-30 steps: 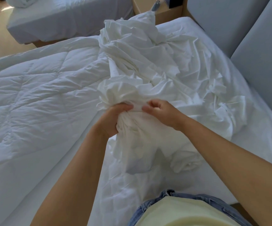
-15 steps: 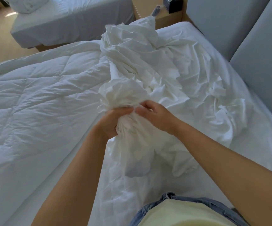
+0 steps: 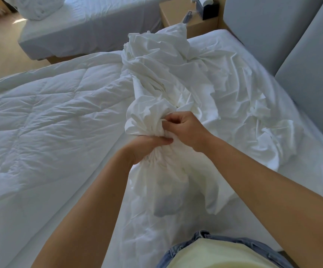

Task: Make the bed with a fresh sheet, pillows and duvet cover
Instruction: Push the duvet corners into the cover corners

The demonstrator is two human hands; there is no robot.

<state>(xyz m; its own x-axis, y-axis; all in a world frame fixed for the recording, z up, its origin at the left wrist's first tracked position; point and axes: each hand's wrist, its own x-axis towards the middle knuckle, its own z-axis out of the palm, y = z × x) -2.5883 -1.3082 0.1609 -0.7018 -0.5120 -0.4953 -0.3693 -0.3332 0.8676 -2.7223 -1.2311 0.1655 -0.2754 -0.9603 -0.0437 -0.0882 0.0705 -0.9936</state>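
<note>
- Location: the crumpled white thin-woven duvet cover [image 3: 172,74] lies heaped along the head end of the white-sheeted bed [image 3: 301,190], near the grey padded headboard [image 3: 272,26]. Its near end is lifted clear of the mattress, and a loose tail hangs below the grip.
- Left hand [image 3: 147,149]: wrapped from below around a gathered neck of the cloth, with the thumb laid across the top.
- Right hand [image 3: 185,128]: just above the left and touching it, with the fingers curled and pinching a few folds.
- Adjacent item: the quilted white padded duvet [image 3: 46,117] lies spread flat to the left and meets the heap at its far side.
- Handling, as I judge it: the cover is light, limp and without stiffness. It is not fragile. Its large area will drag and snag on itself, and smooth weave can slide through a slack grip.
- Grip point: I would hold a hem or corner seam, not a mid-panel bunch. I cannot tell which edge the hands hold now.
</note>
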